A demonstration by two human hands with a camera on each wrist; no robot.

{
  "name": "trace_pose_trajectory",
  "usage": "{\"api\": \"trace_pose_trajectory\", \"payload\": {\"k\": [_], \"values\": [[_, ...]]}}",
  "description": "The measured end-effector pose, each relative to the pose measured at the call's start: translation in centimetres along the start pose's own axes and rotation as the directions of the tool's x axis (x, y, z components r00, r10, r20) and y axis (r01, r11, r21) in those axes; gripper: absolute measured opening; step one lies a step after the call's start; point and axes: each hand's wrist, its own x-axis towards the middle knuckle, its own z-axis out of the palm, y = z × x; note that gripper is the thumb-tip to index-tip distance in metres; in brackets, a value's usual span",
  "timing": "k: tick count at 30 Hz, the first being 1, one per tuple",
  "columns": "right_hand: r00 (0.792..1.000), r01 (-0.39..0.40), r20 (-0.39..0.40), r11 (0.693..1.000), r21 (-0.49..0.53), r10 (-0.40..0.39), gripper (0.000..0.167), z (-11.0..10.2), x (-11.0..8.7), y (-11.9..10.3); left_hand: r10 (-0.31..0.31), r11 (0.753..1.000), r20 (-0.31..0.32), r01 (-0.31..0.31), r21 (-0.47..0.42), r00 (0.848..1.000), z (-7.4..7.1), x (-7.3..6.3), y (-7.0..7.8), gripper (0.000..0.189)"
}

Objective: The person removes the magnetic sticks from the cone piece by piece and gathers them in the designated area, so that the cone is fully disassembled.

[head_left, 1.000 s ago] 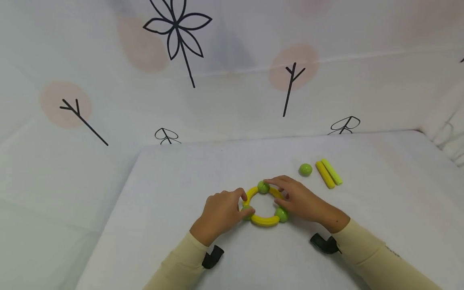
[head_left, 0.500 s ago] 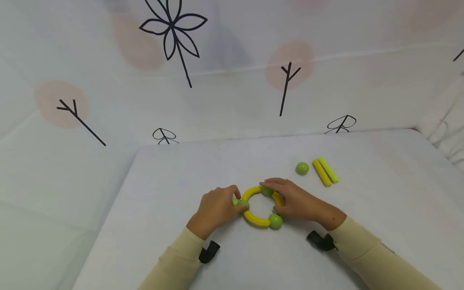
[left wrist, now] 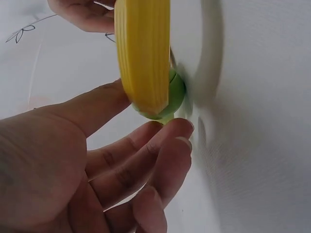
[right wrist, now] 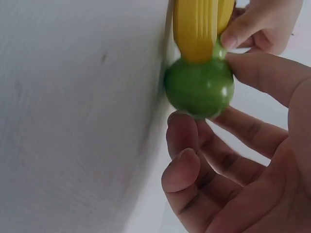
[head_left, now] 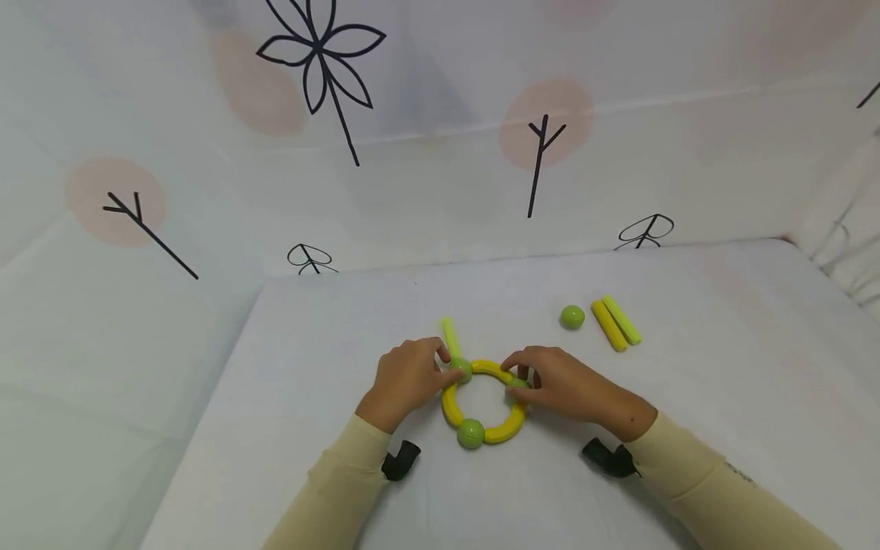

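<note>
A ring of curved yellow rods (head_left: 506, 431) and three green balls lies on the white table. My left hand (head_left: 410, 376) pinches the upper-left ball (head_left: 461, 370) between thumb and fingers. From that ball a straight pale yellow-green rod (head_left: 450, 336) points away from me. On the opposite side my right hand (head_left: 567, 384) holds the right-hand ball (head_left: 517, 387), partly covered by its fingers. The lowest ball (head_left: 470, 433) is untouched. The left wrist view has a yellow rod (left wrist: 144, 53) across the held ball; the right wrist view has the thumb and fingers around a glossy ball (right wrist: 199, 90).
Farther back to the right lie a loose green ball (head_left: 572, 317), a straight yellow rod (head_left: 609, 326) and a pale yellow-green rod (head_left: 622, 320) side by side. A white cloth with printed plants (head_left: 440, 198) hangs behind the table's far edge.
Both hands have turned the ring clockwise on the table. The pale rod, hidden behind the left hand before, now shows pointing away. The right hand has shifted slightly nearer with its ball.
</note>
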Motion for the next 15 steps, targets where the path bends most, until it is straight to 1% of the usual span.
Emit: {"api": "trace_pose_trajectory", "payload": {"k": [3, 7, 11, 15], "values": [[1.000, 0.006, 0.019, 1.000, 0.028, -0.006, 0.028, -0.01, -0.06, -0.33, 0.004, 1.000, 0.000, -0.004, 0.000, 1.000, 0.05, 0.19, 0.01, 0.035], [0.999, 0.015, 0.043, 0.999, 0.052, -0.017, 0.028, -0.11, -0.16, -0.62, 0.014, 1.000, 0.018, -0.014, -0.026, 1.000, 0.30, 0.35, -0.09, 0.036], [0.999, 0.014, 0.032, 0.998, 0.055, -0.016, 0.026, -0.09, -0.13, -0.70, 0.027, 0.999, 0.024, -0.025, -0.046, 0.999, 0.52, 0.53, -0.25, 0.036], [1.000, 0.001, 0.008, 0.999, 0.048, -0.001, 0.023, 0.04, -0.04, -0.50, 0.045, 0.998, 0.024, -0.044, -0.042, 0.999, 0.66, 0.65, -0.33, 0.035]]}}
